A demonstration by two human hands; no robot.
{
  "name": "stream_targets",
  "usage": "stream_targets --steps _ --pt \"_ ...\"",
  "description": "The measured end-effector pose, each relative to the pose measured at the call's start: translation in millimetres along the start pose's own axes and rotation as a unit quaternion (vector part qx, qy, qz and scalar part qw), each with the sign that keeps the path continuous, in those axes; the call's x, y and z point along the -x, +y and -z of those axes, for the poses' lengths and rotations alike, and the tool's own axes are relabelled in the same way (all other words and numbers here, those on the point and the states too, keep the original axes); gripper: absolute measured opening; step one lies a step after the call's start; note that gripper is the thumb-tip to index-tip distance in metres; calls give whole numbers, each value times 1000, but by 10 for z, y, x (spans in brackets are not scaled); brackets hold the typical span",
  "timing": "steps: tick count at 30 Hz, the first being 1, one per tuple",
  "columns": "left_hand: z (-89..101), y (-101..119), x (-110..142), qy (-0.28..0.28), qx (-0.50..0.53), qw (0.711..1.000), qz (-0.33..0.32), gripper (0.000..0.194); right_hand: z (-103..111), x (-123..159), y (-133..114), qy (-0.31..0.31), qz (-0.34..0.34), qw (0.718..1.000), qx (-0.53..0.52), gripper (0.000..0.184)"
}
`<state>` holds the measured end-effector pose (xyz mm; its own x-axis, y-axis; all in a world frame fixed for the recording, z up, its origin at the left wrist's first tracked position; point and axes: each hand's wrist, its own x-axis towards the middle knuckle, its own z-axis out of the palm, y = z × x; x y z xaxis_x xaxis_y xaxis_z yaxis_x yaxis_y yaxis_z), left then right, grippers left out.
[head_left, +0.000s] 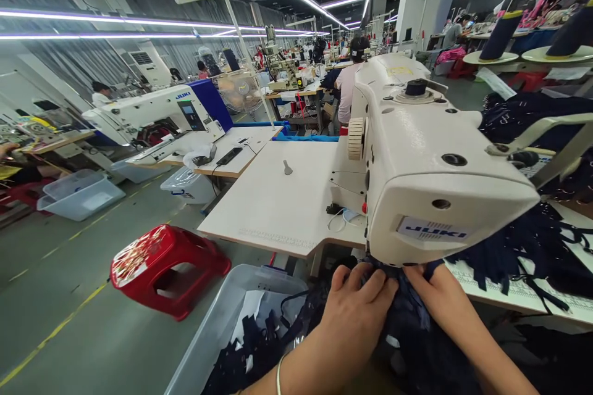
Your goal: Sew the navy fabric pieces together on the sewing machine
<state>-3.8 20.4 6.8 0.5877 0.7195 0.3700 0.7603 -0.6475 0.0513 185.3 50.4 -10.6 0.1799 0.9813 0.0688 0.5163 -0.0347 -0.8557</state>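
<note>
Both of my hands are at the needle end of a white sewing machine point(430, 160). My left hand point(359, 302) lies over dark navy fabric point(407, 327), its fingers bent and pressing the cloth just below the machine head. Close by on the right, my right hand point(428, 287) pinches the same fabric, its fingertips partly hidden behind the head. The needle and presser foot are out of sight. The fabric hangs down toward my lap and merges with dark strips to the left.
A clear plastic bin point(259, 278) with dark strips stands at lower left, near a red stool point(167, 265). More navy pieces point(519, 247) lie right of the machine. The white table point(259, 197) carries a small grey piece point(288, 167). Another sewing machine point(157, 114) stands beyond, at left.
</note>
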Motion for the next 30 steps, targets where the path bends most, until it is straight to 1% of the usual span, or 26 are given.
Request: stream_targets --steps 2,5,9,13,18,25,30 --pt "-13 29 5 -4 -17 1000 9 32 8 -13 12 -8 2 998 63 34" --pt "-11 70 -5 -14 -38 999 21 33 14 -36 13 -22 1 995 102 35" --pt "-3 111 -34 -12 -48 998 27 34 19 -89 27 -32 8 993 115 34" --pt "4 129 -51 -5 -65 998 27 34 24 -122 39 -53 14 992 116 42" --pt "-23 144 -54 6 -77 996 33 34 14 -126 47 -70 -11 985 156 45" --pt "-57 157 -58 22 -85 995 44 32 -5 -137 66 -71 -3 985 158 47" --pt "-40 149 -66 19 -85 996 36 34 -5 -131 30 -81 -22 982 167 51"
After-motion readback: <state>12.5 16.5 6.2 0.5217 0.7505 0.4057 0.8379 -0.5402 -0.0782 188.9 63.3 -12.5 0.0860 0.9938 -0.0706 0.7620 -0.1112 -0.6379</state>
